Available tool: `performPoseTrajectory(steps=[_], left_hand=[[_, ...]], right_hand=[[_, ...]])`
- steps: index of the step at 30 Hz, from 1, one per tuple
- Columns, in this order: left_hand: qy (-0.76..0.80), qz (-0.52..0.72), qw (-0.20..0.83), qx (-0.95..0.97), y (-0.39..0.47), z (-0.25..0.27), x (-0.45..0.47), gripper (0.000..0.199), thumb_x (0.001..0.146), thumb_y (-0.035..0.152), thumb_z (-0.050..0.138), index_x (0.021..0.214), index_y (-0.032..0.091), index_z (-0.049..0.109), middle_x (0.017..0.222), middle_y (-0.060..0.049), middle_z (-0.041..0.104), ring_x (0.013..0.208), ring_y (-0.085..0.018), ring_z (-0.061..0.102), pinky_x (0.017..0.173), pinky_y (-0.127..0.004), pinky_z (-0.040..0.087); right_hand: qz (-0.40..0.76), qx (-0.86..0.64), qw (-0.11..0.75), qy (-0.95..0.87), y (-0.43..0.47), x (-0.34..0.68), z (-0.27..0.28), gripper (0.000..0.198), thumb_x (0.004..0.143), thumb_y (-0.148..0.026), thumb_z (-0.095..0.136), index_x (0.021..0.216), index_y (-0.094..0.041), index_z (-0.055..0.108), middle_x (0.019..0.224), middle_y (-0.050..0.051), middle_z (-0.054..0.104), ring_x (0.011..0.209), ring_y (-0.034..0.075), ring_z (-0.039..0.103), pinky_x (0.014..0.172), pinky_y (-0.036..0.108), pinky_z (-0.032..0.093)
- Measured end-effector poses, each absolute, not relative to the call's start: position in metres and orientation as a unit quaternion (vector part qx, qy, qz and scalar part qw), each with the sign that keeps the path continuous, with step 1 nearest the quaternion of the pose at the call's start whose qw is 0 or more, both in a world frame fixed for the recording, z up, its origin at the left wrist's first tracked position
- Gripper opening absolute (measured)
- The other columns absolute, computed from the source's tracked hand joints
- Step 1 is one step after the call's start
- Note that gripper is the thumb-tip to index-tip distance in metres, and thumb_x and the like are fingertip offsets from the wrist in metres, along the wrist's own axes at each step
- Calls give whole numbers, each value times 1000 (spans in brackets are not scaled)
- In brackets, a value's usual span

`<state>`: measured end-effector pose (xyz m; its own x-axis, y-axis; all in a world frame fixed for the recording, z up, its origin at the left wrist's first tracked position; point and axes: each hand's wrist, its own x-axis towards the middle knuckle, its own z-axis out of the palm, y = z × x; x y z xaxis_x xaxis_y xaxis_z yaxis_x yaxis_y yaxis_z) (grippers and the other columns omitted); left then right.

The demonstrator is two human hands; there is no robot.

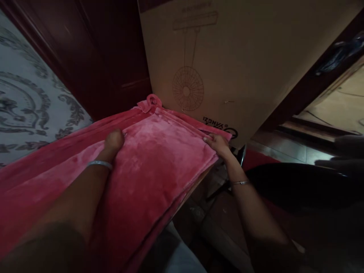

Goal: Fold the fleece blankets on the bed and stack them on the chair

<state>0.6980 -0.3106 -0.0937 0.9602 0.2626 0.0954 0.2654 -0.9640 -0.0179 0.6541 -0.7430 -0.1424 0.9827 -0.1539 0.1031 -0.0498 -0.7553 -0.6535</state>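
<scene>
A pink-red plush blanket (159,159) lies spread in layers over a surface whose wooden edge shows at the lower right. My left hand (114,140) is closed on the blanket at its left side, with a pale bangle above the wrist. At the right edge my right hand (217,145) grips the blanket's border between thumb and fingers; a thin metal bracelet sits on that forearm. Beyond both hands the cloth bunches into a small roll at the far corner, against a cardboard box.
The large cardboard box (241,57) with a fan drawing stands behind the blanket. A dark red wooden panel (119,49) and a patterned white surface (25,102) are at the left. On the right is a black rounded object (298,185), with tiled floor beyond.
</scene>
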Motion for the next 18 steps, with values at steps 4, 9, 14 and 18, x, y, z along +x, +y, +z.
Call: performPoseTrajectory(steps=[4,9,14,18], left_hand=[[-100,-7,26,-995,-313,-76,693,38,98,28,41,122,5,60,127,-22,65,118,-30,62,99,-37,48],[91,-53,35,-994,-337,-67,638,64,102,45,37,152,6,34,162,-21,31,151,-36,24,121,-52,21],[274,69,-1,-959,-364,-92,523,77,97,65,33,161,27,20,171,-7,13,156,-35,5,124,-57,7],[295,60,-28,-953,-369,-105,461,75,97,62,34,162,29,17,170,-5,15,157,-33,4,125,-56,3]], right_hand=[[-61,-935,343,63,-742,652,-139,33,86,-51,61,89,-20,71,74,3,68,72,19,61,64,27,40],[-71,-936,339,61,-744,652,-139,34,85,-49,62,92,-17,72,76,4,67,74,20,61,67,28,41],[-75,-928,362,40,-750,657,-148,38,82,-52,64,90,-16,71,63,0,58,65,17,56,63,28,40],[-67,-919,389,18,-757,661,-155,35,82,-50,64,87,-16,69,55,-3,50,57,15,50,58,27,40]])
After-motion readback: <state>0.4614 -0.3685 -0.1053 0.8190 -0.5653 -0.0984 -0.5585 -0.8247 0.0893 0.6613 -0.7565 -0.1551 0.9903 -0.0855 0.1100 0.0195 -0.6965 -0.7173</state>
